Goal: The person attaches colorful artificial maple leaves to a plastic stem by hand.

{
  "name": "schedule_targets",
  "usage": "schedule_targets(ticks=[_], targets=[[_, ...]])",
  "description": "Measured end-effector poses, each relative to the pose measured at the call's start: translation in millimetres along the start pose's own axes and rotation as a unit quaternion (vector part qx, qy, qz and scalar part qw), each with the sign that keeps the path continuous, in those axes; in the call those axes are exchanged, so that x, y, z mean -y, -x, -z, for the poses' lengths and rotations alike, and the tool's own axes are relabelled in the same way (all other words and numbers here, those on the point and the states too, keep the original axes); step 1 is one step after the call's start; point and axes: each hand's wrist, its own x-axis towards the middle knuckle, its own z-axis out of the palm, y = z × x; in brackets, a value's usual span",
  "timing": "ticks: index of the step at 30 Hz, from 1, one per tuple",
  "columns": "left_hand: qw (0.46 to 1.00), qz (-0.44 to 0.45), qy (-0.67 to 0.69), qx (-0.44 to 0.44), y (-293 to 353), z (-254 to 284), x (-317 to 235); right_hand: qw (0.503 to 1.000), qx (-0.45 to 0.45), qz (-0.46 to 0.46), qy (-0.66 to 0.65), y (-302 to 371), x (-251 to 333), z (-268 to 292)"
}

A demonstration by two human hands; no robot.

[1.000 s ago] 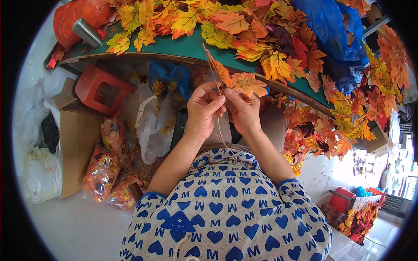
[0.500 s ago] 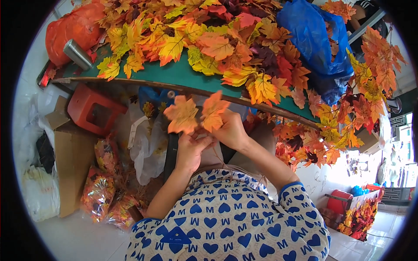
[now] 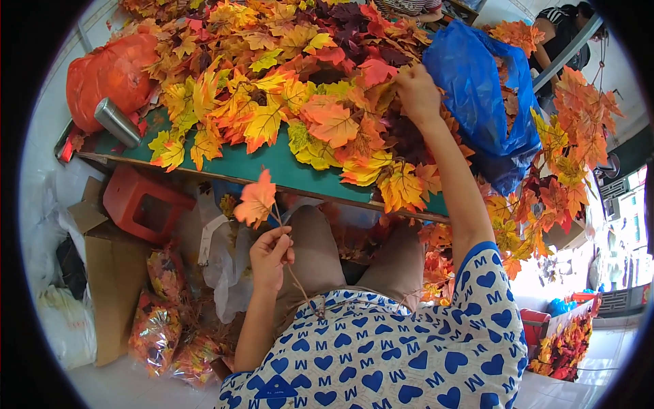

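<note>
In front of my lap, my left hand pinches the thin brown stem of an artificial maple leaf sprig. Its orange leaf stands above my fingertips, while the stem trails down toward my shirt. My right arm stretches far over the green table to a heap of artificial maple leaves in yellow, orange and dark red. There my right hand, fingers curled, is at the heap beside a blue plastic bag. Whatever those fingertips grip cannot be made out among the leaves.
The green table has a red plastic bag and a metal flask at its left. Below sit a red stool, a cardboard box and clear packs of leaves. Another person is at the far right.
My right hand has left my left hand above my lap and reached up and right to the leaf heap. My left hand has moved slightly down and left, keeping the sprig.
</note>
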Motion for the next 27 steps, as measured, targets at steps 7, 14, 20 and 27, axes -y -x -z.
schedule_targets(ticks=[7, 14, 20, 27], targets=[[0.991, 0.025, 0.129, 0.023, -1, -14, -21, 0.728, -0.009, -0.3, -0.617, -4, 2, 39], [0.978, 0.038, 0.152, 0.136, -24, -82, -37, 0.558, -0.035, -0.258, -0.788, 49, 32, 54], [0.977, 0.013, 0.145, 0.154, -25, -119, -36, 0.5, 0.048, -0.32, -0.803, 130, 98, 69], [0.984, 0.007, 0.109, 0.144, -13, -128, -19, 0.465, -0.027, -0.302, -0.832, 184, 123, 61]])
